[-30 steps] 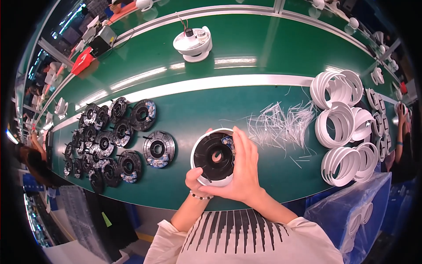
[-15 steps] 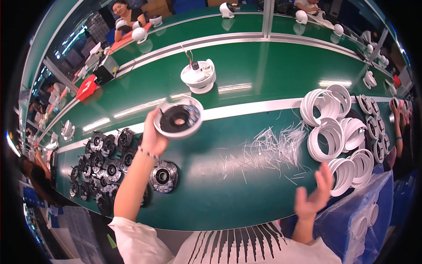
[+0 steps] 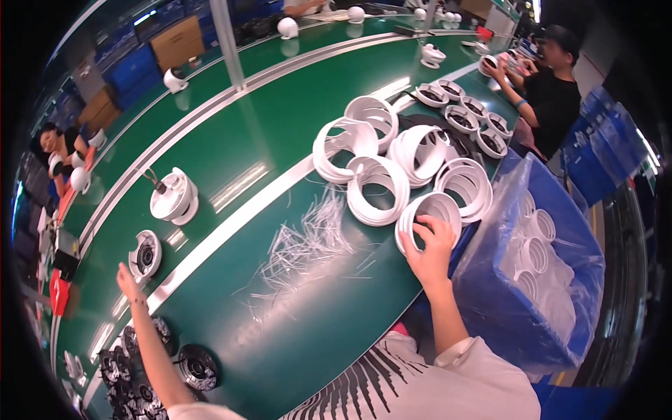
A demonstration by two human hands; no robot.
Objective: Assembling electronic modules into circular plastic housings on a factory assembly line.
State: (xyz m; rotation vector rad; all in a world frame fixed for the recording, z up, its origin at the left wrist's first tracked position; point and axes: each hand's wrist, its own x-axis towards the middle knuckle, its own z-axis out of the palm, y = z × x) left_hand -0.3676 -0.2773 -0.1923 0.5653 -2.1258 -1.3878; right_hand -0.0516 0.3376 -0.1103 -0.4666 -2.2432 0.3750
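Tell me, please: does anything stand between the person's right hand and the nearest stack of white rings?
Nothing visible does. The right hand is right at the nearest stack of white rings, overlapping its opening in view. The other white stacks lie beyond it.

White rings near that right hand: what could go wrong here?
The right hand, at the stack's rim, might lift several stacked white rings together. That stack stands near the edge of the green table, so a knock could tip it. The left hand might nudge the nearby white housing.
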